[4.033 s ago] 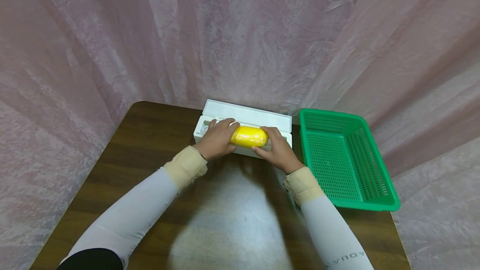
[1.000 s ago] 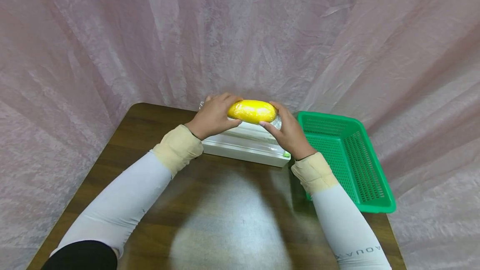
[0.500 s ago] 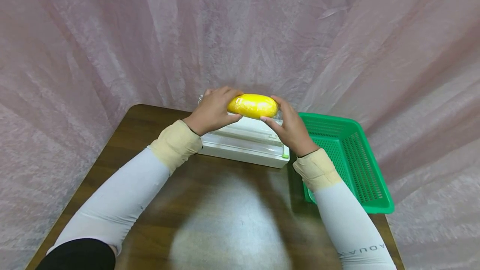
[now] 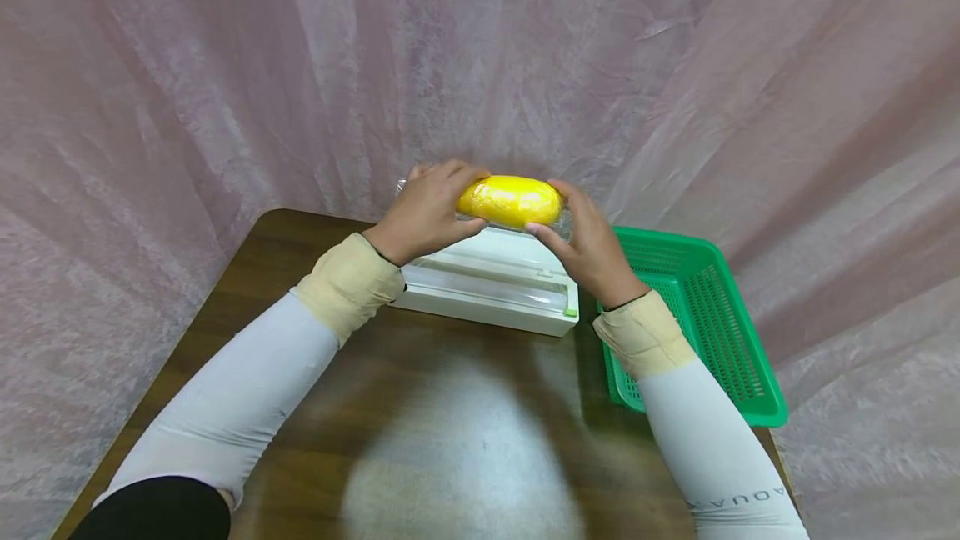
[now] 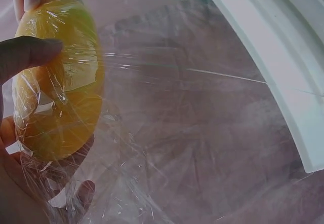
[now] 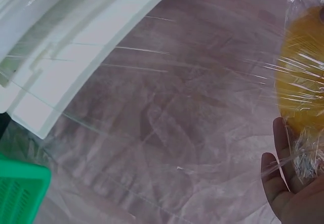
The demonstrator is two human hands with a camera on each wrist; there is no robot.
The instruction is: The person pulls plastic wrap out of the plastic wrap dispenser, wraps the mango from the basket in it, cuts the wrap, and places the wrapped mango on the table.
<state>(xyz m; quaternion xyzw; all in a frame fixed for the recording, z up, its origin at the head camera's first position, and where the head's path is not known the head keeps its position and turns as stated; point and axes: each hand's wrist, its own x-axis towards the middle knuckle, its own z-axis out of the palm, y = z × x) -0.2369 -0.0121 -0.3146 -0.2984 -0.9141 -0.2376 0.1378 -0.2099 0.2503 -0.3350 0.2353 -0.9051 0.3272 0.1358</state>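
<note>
Both hands hold a yellow oblong fruit (image 4: 510, 201), wrapped in shiny cling film, up above a white cling film dispenser. My left hand (image 4: 427, 211) grips its left end, with the thumb pressed on its near side in the left wrist view. At the other end my right hand (image 4: 588, 248) holds it between thumb and fingers. A sheet of clear cling film (image 5: 152, 97) stretches from the fruit to the dispenser (image 4: 487, 298), whose lid stands raised at the back. Loose film bunches round the fruit's ends.
A green plastic basket (image 4: 720, 332) stands right of the dispenser, partly behind the right forearm. The brown wooden table (image 4: 300, 440) reaches back to a pink curtain (image 4: 480, 65). A small green piece (image 4: 571, 312) sits at the dispenser's right end.
Both hands have lifted the fruit up and away from the dispenser, drawing out film. The dispenser shows more fully below them, and sits slightly nearer than four seconds ago.
</note>
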